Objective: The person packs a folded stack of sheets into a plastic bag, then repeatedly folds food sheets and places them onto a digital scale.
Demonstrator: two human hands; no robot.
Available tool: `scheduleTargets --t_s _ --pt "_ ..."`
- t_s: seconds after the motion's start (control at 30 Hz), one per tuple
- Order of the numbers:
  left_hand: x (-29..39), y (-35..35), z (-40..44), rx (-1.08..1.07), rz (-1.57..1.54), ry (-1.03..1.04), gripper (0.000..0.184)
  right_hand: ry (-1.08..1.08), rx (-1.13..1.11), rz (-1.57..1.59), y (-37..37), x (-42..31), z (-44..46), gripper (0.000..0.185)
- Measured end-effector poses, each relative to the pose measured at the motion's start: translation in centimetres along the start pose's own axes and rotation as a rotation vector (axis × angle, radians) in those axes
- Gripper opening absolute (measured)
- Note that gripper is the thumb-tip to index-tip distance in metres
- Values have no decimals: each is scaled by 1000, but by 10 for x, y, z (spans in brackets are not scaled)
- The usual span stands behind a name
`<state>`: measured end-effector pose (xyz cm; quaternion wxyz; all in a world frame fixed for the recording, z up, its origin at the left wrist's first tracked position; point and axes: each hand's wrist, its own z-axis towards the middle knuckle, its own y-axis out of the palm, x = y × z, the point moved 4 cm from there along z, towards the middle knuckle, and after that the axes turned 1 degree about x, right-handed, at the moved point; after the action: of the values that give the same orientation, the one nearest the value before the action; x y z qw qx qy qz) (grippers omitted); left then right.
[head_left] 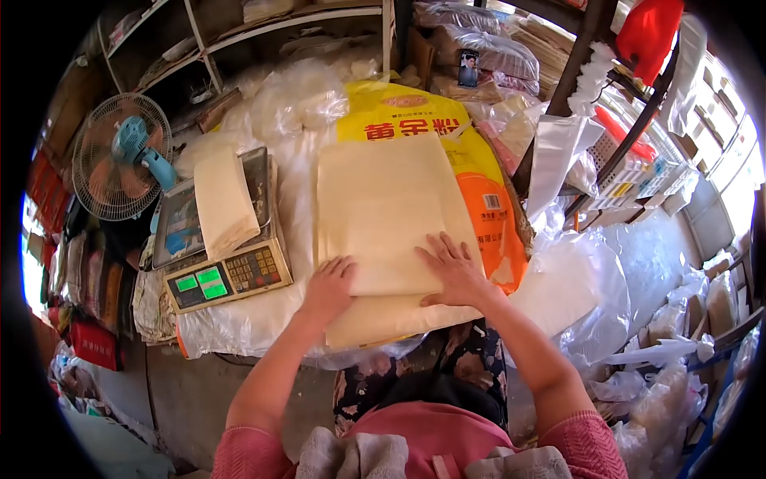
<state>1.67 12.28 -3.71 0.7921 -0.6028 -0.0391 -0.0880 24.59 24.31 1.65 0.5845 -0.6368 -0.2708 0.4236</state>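
Note:
A broad stack of cream-coloured sheets [383,207] lies on the table in front of me, its near part folded over another layer. Flat on the right side of the sheets, near the fold, rests my right hand [453,271] with its fingers spread. My left hand [331,283] touches the left near edge, its fingers bent slightly but not gripping anything visible. Under the sheets lies a yellow and orange printed sack [487,191]. To the left, a narrow folded cream bundle [223,199] sits on a digital scale [263,267] with green lit displays.
A fan [124,156] stands at the left, beyond the scale. Clear plastic bags [299,96] lie at the table's back, below shelves [295,25]. At the right are a dark upright frame [581,60], a white basket [630,172] and loose plastic [590,279].

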Motion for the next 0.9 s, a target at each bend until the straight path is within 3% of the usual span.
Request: scheduleTargets --t_s 0.07,0.1,0.17,0.23,0.3,0.33,0.43,0.47,0.57,0.67,0.77,0.9 --pt "-11 -21 2 -82 -123 -63 57 -119 -39 -17 1 19 -3 81" --pt "-12 -34 1 -125 -186 -98 52 -114 -54 132 0 29 -9 75" --pt "-16 -48 2 28 -607 -330 47 -105 -82 428 -4 41 -15 64" --pt "-16 -39 0 174 -1106 -650 47 207 24 539 -1 54 -9 44" --pt "-31 -15 15 277 -914 -691 48 522 130 643 9 64 -4 35" --pt "-37 -7 24 327 -816 -708 48 516 227 601 14 68 3 40" --pt "-20 -14 49 364 -145 -553 46 634 235 386 9 62 22 40" --pt "-22 -6 56 167 -124 -512 48 655 199 308 11 63 27 41" --pt "-5 14 59 140 17 -312 53 650 171 290 5 56 29 48" --pt "-3 16 56 101 -11 -336 55 199 558 40 -5 34 36 55" --pt "-3 22 57 78 51 -345 55 213 354 -91 40 27 43 53" --pt "1 17 57 73 93 -330 56 206 258 -21 36 31 43 60"
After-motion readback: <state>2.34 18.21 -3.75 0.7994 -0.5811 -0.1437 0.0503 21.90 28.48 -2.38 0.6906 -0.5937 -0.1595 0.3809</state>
